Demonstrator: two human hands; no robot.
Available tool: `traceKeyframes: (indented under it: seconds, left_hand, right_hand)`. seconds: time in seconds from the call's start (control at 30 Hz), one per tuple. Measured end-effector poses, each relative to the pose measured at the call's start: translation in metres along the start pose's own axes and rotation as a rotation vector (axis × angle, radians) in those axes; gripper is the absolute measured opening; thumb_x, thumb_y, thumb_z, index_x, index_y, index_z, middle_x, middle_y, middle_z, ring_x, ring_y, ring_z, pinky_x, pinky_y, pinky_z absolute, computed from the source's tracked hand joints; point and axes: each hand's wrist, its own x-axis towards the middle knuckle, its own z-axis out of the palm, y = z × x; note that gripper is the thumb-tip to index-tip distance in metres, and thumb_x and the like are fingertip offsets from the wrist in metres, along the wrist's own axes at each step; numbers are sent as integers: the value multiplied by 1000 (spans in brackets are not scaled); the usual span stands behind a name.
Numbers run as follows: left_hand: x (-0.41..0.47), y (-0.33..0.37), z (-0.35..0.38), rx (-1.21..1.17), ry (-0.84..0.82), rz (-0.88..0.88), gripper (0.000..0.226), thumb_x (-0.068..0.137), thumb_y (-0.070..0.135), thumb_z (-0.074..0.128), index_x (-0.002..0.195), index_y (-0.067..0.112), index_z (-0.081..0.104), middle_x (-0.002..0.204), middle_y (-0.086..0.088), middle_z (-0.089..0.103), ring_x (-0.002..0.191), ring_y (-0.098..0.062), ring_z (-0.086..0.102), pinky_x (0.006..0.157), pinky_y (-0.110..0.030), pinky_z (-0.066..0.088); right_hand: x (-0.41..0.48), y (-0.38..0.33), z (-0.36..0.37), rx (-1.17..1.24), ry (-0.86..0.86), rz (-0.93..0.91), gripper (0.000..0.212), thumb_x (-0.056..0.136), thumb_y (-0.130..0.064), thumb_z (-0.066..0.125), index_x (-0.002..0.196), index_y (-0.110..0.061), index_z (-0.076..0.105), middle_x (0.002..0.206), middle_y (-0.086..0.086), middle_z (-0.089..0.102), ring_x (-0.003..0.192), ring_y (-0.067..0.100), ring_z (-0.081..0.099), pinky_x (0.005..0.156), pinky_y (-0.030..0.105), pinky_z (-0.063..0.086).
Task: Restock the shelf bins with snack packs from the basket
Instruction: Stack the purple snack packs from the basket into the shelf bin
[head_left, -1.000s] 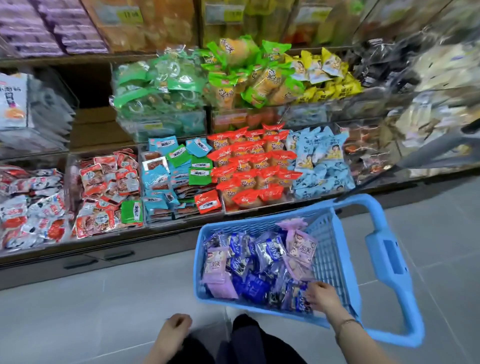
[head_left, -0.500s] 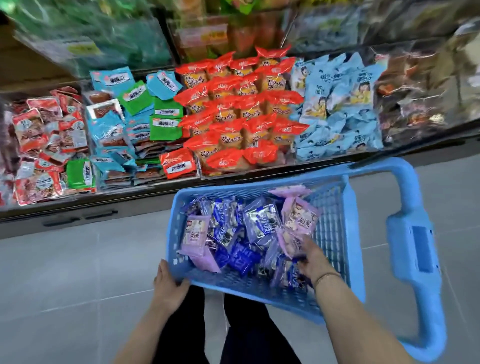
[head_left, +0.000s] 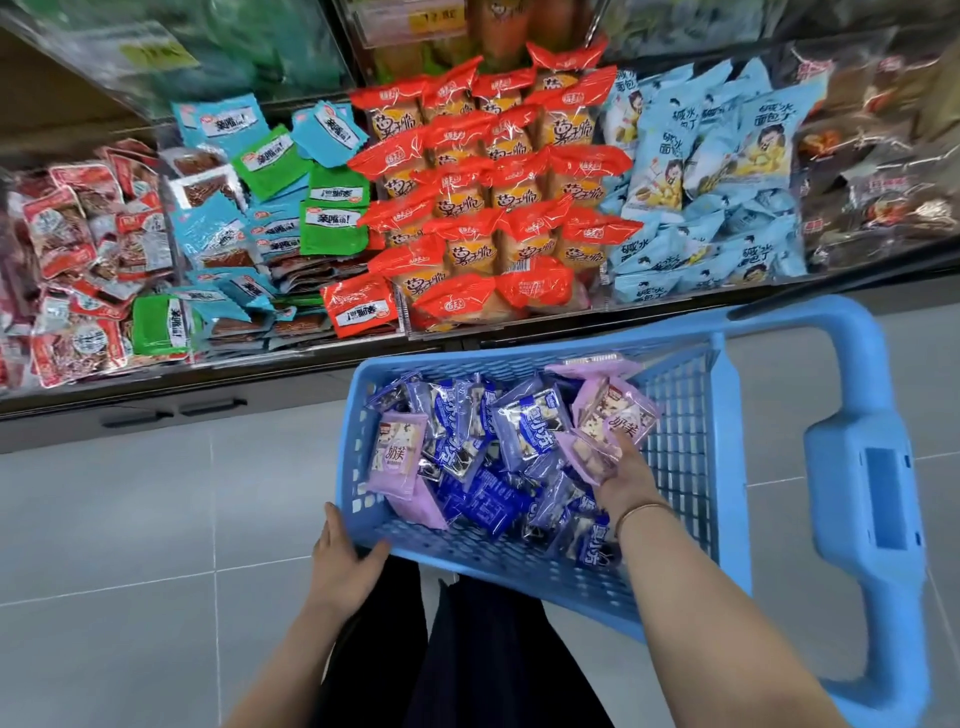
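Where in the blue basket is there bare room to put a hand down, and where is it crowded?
Bare mesh shows along the right side of the blue plastic basket, between the pink snack pack that the right hand grips and the right wall. The left and middle are piled with dark blue snack packs.

Perforated matt blue plastic basket (head_left: 691, 415); glossy crinkled film snack packs (head_left: 524, 431); smooth grey floor tiles (head_left: 130, 519)

Right hand (head_left: 621, 478) on basket's (head_left: 680, 426) lilac pack (head_left: 582, 453)
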Motion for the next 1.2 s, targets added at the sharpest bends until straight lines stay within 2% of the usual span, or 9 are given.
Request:
traceKeyframes:
  seconds: [0.1,0.37,0.5,0.63,0.73,0.9,1.0,1.1,1.2]
  left_hand:
    - [1,0,-1,4,-7,-8,94,87,21,65,151,4,-2,153,-17,27,139,-37,27,113,-44,26]
    - [-9,20,-17,107,76,18,79,79,37,59,140,-7,34,147,-28,31,140,-39,22,113,-42,20]
    - [-33,60,-18,-96,122,202,53,87,20,66,135,4,48,150,-20,31,140,-30,27,113,-37,23]
    - [-64,113,-14,-566,-288,7,44,87,43,62,118,12,60,133,-11,54,110,-23,56,105,-42,41]
    - [-72,130,-14,-789,-550,-32,73,75,64,57,130,16,56,132,-11,59,124,-31,53,111,-52,33]
    - [-74,119,-21,-787,-544,42,95,54,83,66,136,43,40,146,5,45,136,-23,39,114,-53,26]
    - [-70,109,-26,-904,-493,91,102,57,74,74,141,27,41,141,2,51,131,-23,46,113,-52,30]
    - [-69,100,-39,-892,-364,102,119,45,66,83,141,11,40,140,-5,51,126,-25,50,112,-47,34]
    - [-63,79,-49,-965,-339,46,96,57,36,88,136,5,45,129,-16,59,115,-32,59,106,-48,41]
  right_hand:
    - [-4,-2,3,39,10,26,12,99,-22,46,105,-22,57,144,9,42,130,28,46,108,41,40]
    - [-75,-4,2,20,-52,-5,35,87,-20,64,121,-15,59,114,13,66,103,34,63,91,52,50]
    - [-123,1,2,52,-226,7,29,85,-11,63,115,-9,62,98,9,71,85,21,69,59,29,57]
    - [-148,19,15,-23,-419,-48,38,90,-5,56,128,-1,53,120,19,64,113,33,60,90,42,51]
    - [-162,30,29,-45,-517,-74,43,86,-3,57,128,-1,50,115,17,67,104,30,66,81,39,55]
    - [-177,35,41,-236,-533,-140,78,77,-22,64,147,-19,28,143,2,46,106,10,63,79,27,55]
    - [-172,47,45,-369,-519,-168,77,90,-14,57,151,-24,11,149,-4,31,77,-6,64,69,16,55]
    - [-170,58,54,-482,-620,-177,65,92,-11,55,147,-27,24,145,-4,43,105,1,61,95,28,50]
    - [-168,67,68,-611,-709,-167,55,89,-18,62,137,-35,41,133,-11,56,122,11,54,108,41,40]
